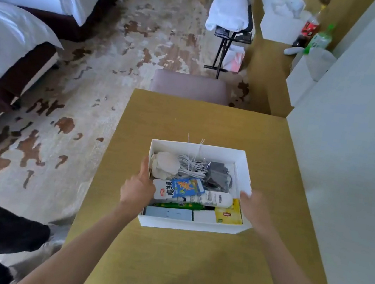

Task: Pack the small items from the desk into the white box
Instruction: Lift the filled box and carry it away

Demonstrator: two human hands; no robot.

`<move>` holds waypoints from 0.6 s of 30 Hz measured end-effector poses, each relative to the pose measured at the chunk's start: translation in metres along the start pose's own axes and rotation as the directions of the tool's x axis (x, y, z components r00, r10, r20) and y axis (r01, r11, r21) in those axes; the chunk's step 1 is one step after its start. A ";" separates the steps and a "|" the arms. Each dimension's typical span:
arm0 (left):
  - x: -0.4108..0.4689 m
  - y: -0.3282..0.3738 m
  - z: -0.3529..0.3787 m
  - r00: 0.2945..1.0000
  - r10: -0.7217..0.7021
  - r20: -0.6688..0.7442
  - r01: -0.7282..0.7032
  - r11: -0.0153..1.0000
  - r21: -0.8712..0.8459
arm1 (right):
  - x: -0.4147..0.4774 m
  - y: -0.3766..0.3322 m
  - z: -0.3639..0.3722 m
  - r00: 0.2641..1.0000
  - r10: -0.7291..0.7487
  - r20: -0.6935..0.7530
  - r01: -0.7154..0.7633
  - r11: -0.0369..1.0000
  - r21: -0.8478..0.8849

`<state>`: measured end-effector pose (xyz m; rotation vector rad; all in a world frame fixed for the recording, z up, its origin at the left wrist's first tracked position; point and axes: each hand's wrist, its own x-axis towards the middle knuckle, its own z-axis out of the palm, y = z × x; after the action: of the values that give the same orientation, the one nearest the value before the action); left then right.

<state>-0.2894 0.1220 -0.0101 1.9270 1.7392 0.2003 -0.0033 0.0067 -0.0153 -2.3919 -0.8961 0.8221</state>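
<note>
Bare wood is all that is seen on the desk (179,261) around the full white box (190,227), so packing looks done. The box's sides are touched by the left hand (137,189) and right hand (254,206), fingers open and loose.

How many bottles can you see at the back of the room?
2. A dark cola bottle with a red label stands far back on the right, and a green-capped bottle stands right beside it. Bags nearby may hide more.
</note>
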 end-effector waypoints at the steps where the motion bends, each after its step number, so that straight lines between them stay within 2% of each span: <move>1: -0.002 -0.001 -0.001 0.999 -0.047 0.007 0.047 0.997 -0.061 | 0.002 -0.001 0.000 1.000 -0.011 -0.017 0.010 0.998 -0.054; 3: -0.002 -0.003 0.001 0.993 -0.120 0.019 0.122 0.984 -0.132 | 0.006 -0.001 0.000 0.999 -0.027 -0.043 0.021 0.989 -0.143; 5: 0.001 -0.002 0.002 0.986 -0.166 0.020 0.167 0.979 -0.118 | 0.010 -0.003 -0.001 0.997 -0.050 -0.055 0.039 0.984 -0.174; 11: -0.004 -0.003 -0.003 0.994 -0.108 0.005 0.108 0.992 -0.060 | 0.008 -0.002 -0.001 0.994 -0.112 -0.015 0.109 0.984 -0.142; 14: -0.021 -0.016 -0.008 0.990 -0.127 -0.062 0.122 0.989 -0.077 | 0.000 -0.012 0.000 0.980 -0.198 0.019 0.199 0.976 -0.088; 18: -0.056 -0.045 -0.022 0.959 -0.164 -0.230 0.123 0.976 -0.180 | -0.017 -0.035 0.019 0.948 -0.318 0.012 0.318 0.947 -0.034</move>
<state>-0.3478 0.0761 0.0009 1.7068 1.9456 0.5300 -0.0408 0.0225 -0.0022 -2.1920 -1.2673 0.6913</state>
